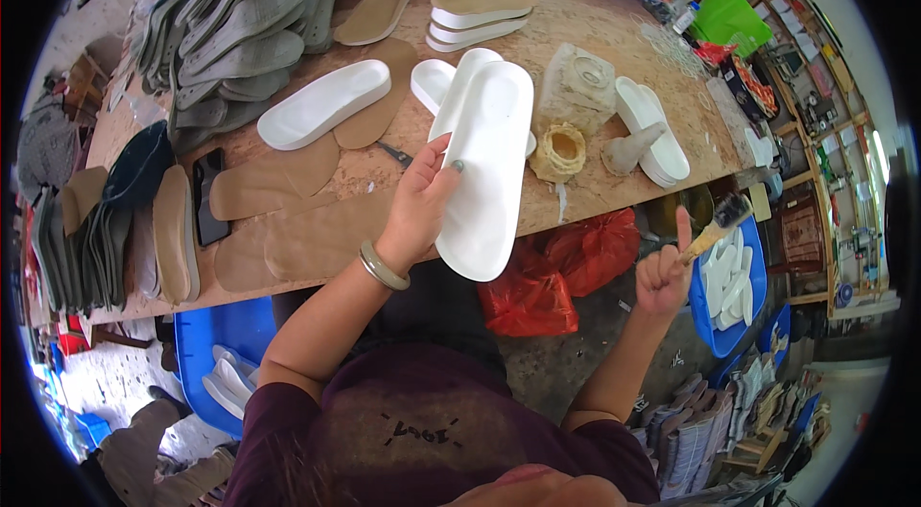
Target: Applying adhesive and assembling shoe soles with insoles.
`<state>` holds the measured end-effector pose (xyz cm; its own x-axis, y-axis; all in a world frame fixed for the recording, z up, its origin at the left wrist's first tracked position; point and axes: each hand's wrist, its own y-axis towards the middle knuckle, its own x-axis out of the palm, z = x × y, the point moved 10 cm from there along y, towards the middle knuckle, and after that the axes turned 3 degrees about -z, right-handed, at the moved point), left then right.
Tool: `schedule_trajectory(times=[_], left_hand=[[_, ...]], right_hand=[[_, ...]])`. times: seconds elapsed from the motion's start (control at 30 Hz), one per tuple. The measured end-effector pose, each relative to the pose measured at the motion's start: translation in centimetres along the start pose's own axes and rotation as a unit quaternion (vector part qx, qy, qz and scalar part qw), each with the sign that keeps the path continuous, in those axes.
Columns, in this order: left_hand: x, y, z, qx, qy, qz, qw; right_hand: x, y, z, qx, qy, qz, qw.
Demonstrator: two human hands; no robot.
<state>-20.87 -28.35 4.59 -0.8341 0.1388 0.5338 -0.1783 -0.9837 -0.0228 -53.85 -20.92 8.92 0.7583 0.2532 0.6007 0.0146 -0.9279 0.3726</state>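
Observation:
My left hand point(419, 205), with a bangle at the wrist, grips a white shoe sole point(484, 200) by its left edge above the table's front edge. Behind that sole lie other white soles point(434, 85), partly covered by it. Over to the right, my right hand point(662, 282) is closed around the handle of a brush point(718, 231) with dark bristles, its index finger pointing up. A crusted yellowish pot point(558, 152) stands on the table between the hands. Beside it are a cloudy clear container point(578, 85) and a pale cone-shaped lump point(633, 147), near another pair of white soles point(662, 147).
Grey soles point(249, 37) are heaped at the table's back left. Tan insole sheets point(326, 238), a phone point(209, 195) and a white sole point(326, 106) lie on the left. Red plastic bags point(537, 291) sit below the edge. A blue bin point(705, 315) holds white soles.

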Motion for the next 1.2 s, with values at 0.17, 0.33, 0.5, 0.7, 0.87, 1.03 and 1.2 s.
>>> schedule_trajectory(times=[0.17,0.33,0.5,0.7,0.87,1.03,1.2], left_hand=[[2.3,-0.1,-1.7,0.009,-0.034,-0.034,0.999],[4.0,-0.7,-0.6,0.093,0.020,-0.042,0.995],[7.9,-1.6,2.4,0.177,0.202,-0.102,0.958],[12.8,-3.6,1.4,0.144,0.144,-0.292,0.934],[10.2,-5.2,0.3,0.124,0.181,-0.262,0.940],[3.7,-4.0,-1.7,0.067,0.201,-0.094,0.973],[-4.8,-0.5,-2.8,0.077,0.226,0.117,0.964]], right_hand=[[2.6,-1.1,3.9,0.014,-0.167,0.126,0.978],[7.7,-3.1,10.0,0.162,-0.268,0.030,0.949],[7.3,-4.1,9.3,0.120,-0.206,0.114,0.964],[0.6,-2.1,3.8,0.018,-0.108,0.275,0.955],[-9.0,1.1,-2.2,-0.100,-0.160,0.365,0.912],[-17.7,3.9,-2.1,-0.095,-0.202,0.398,0.890],[-20.8,4.8,-0.9,-0.042,-0.237,0.397,0.885]])
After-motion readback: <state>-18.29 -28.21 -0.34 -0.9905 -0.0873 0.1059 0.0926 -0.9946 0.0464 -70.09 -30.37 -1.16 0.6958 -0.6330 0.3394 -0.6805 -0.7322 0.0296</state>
